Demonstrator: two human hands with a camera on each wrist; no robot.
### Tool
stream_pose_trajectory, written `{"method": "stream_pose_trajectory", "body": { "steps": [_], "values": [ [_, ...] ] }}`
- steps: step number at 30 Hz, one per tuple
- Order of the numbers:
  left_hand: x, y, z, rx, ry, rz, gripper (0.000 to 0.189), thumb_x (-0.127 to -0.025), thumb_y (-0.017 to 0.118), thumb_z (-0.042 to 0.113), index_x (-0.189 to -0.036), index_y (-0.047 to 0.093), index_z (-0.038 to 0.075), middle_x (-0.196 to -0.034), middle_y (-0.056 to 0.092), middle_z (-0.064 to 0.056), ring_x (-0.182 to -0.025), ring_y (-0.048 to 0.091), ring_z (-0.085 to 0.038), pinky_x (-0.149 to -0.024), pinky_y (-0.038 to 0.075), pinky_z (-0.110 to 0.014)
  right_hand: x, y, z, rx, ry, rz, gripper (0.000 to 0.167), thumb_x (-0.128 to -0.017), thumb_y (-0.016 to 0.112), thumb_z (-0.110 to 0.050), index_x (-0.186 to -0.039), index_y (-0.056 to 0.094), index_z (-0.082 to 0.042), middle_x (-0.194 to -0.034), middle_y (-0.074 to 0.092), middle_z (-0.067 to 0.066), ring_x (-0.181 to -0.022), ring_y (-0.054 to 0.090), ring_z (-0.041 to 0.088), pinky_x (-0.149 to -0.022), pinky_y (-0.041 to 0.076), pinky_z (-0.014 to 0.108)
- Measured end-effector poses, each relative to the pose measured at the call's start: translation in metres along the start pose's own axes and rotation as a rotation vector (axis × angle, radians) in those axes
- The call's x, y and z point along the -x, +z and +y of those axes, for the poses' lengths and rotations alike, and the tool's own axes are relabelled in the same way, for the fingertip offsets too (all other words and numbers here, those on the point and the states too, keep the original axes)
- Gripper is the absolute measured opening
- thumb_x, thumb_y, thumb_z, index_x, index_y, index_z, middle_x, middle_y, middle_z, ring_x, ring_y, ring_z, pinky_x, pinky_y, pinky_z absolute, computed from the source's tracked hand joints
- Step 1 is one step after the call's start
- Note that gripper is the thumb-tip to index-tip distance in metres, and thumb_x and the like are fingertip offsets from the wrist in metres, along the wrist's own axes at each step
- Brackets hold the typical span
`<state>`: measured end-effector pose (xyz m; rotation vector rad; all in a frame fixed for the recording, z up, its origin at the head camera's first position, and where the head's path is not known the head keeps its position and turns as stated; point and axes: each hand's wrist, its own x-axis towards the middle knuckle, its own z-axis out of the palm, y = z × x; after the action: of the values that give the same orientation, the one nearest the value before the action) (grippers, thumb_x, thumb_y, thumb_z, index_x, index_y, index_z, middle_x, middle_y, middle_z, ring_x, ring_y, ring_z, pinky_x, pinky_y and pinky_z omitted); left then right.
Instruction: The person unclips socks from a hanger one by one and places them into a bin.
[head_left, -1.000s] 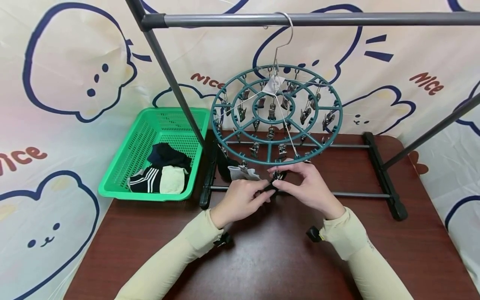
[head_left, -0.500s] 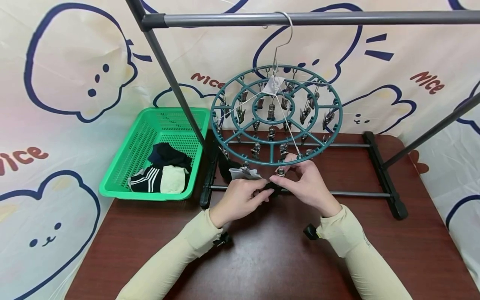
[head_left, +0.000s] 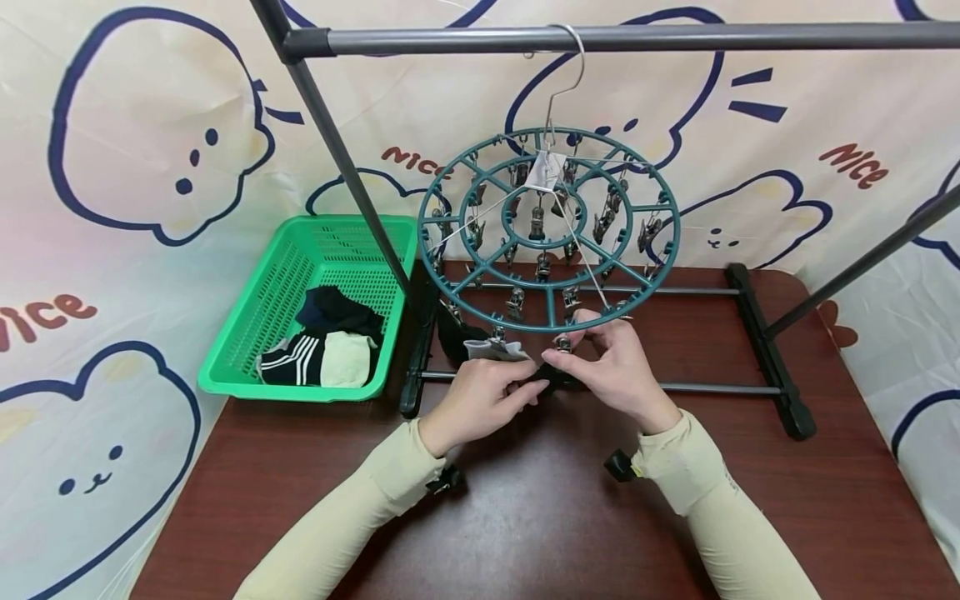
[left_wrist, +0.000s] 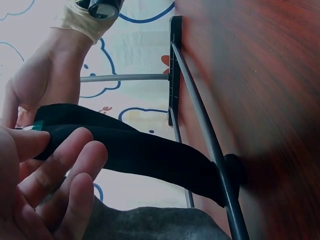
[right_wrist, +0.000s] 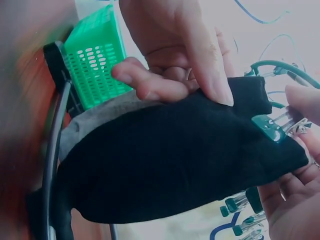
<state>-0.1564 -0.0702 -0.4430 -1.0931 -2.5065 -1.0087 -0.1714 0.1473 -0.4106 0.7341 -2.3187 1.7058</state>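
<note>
One black sock (right_wrist: 150, 160) sits between your two hands, just below the hanger's near rim (head_left: 551, 327).
Your left hand (head_left: 487, 396) pinches it by the cuff; your right hand (head_left: 611, 367) grips the metal clip (right_wrist: 277, 127) there. Its lower end is near the rack's front bar (head_left: 712, 389). Red-brown "Nice" (head_left: 854, 167) repeats on the backdrop (head_left: 802, 50) behind the worktop's (head_left: 540, 517) far edge.

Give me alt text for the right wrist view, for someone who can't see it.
A black sock fills the middle, pinched near one end by the left hand while the right hand holds a green-tipped clip at that end. Gray fabric and a green basket show behind, with a dark rail along the left side.
</note>
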Motion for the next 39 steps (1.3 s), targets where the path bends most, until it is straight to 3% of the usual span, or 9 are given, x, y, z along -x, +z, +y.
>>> {"method": "stream_pose_trajectory", "body": {
  "steps": [7, 12, 17, 27, 33, 39],
  "values": [
    [0.001, 0.0, 0.0, -0.004, 0.001, -0.001, 0.028, -0.102, 0.067, 0.023, -0.075, 0.059, 0.022, -0.072, 0.069, 0.015, -0.058, 0.053, 0.006, -0.056, 0.038, -0.016, -0.001, 0.004, 0.002, -0.087, -0.01, 0.015, 0.027, -0.085, 0.078, 0.008, -0.077, 0.056, -0.005, -0.071, 0.052, -0.002, -0.072, 0.047, 0.023, -0.066, 0.043, 0.034],
    [0.002, 0.001, 0.0, -0.025, 0.006, -0.018, 0.024, -0.102, 0.066, 0.023, -0.078, 0.064, 0.022, -0.073, 0.071, 0.015, -0.06, 0.058, 0.005, -0.056, 0.039, -0.015, 0.0, 0.004, -0.001, -0.128, -0.027, 0.015, 0.027, -0.087, 0.076, 0.009, -0.076, 0.056, -0.005, -0.073, 0.057, -0.001, -0.073, 0.055, 0.014, -0.068, 0.046, 0.027],
    [0.002, 0.001, 0.001, -0.03, 0.01, -0.025, 0.019, -0.102, 0.067, 0.023, -0.083, 0.068, 0.022, -0.074, 0.071, 0.015, -0.059, 0.058, 0.006, -0.056, 0.04, -0.015, 0.0, 0.002, -0.001, -0.169, -0.036, 0.022, 0.024, -0.089, 0.074, 0.008, -0.077, 0.058, -0.006, -0.076, 0.061, 0.001, -0.075, 0.056, 0.014, -0.067, 0.047, 0.027],
    [0.007, -0.003, 0.006, -0.064, 0.039, -0.11, 0.01, -0.102, 0.065, 0.021, -0.098, 0.075, 0.023, -0.071, 0.067, 0.017, -0.054, 0.048, 0.006, -0.053, 0.036, -0.016, 0.001, 0.0, -0.003, -0.341, 0.014, 0.029, 0.023, -0.091, 0.072, 0.006, -0.079, 0.059, -0.008, -0.078, 0.058, 0.001, -0.075, 0.052, 0.017, -0.071, 0.048, 0.027],
    [0.009, -0.013, 0.015, -0.039, 0.058, -0.151, 0.015, -0.1, 0.065, 0.016, -0.105, 0.076, 0.025, -0.076, 0.065, 0.017, -0.056, 0.043, 0.003, -0.053, 0.033, -0.015, 0.001, 0.001, 0.0, -0.428, 0.034, 0.037, 0.016, -0.093, 0.07, 0.004, -0.084, 0.064, -0.007, -0.082, 0.066, 0.003, -0.077, 0.062, 0.02, -0.072, 0.052, 0.028],
    [0.011, -0.034, 0.025, 0.005, 0.089, -0.085, 0.016, -0.098, 0.066, 0.013, -0.106, 0.078, 0.02, -0.084, 0.072, 0.012, -0.06, 0.049, 0.003, -0.055, 0.038, -0.013, 0.002, 0.003, 0.002, -0.396, 0.078, 0.072, 0.015, -0.092, 0.071, 0.006, -0.085, 0.066, -0.007, -0.084, 0.063, -0.001, -0.076, 0.059, 0.015, -0.073, 0.05, 0.029]
  ]
}}
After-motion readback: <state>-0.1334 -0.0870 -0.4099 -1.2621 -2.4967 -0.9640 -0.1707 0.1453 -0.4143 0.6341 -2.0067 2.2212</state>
